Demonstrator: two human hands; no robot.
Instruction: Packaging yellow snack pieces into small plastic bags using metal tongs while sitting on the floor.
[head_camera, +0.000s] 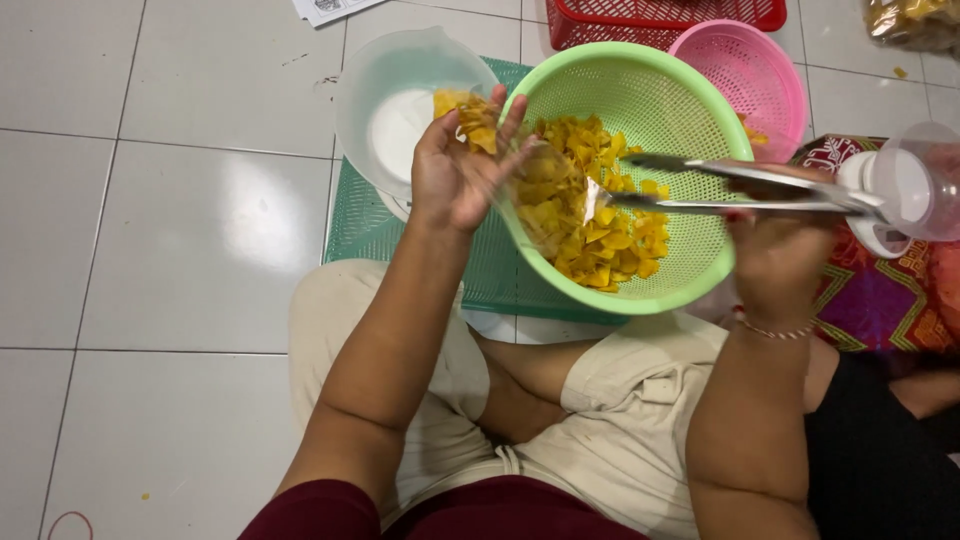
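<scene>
I look down and see my left hand (462, 172) in the upper middle of the frame. It holds a clear plastic bag (530, 185) open, with the fingers spread and curled around the bag's mouth. Some yellow chips (590, 215) are inside the bag, near my fingertips. My right hand (780, 245) is at the right side of the frame, closed around metal tongs (720, 185). The tongs point left, and their tips are in the yellow chips, right by the bag. The chips lie in a big green basket (690, 110) in the upper middle, tilted toward me. Behind my left hand stands a clear plastic jug (385, 90). A pink basket (760, 70) sits just behind the green one, with a red basket (660, 15) at the top edge. All this rests on a green tray (355, 225) on the white tiled floor (150, 250).
</scene>
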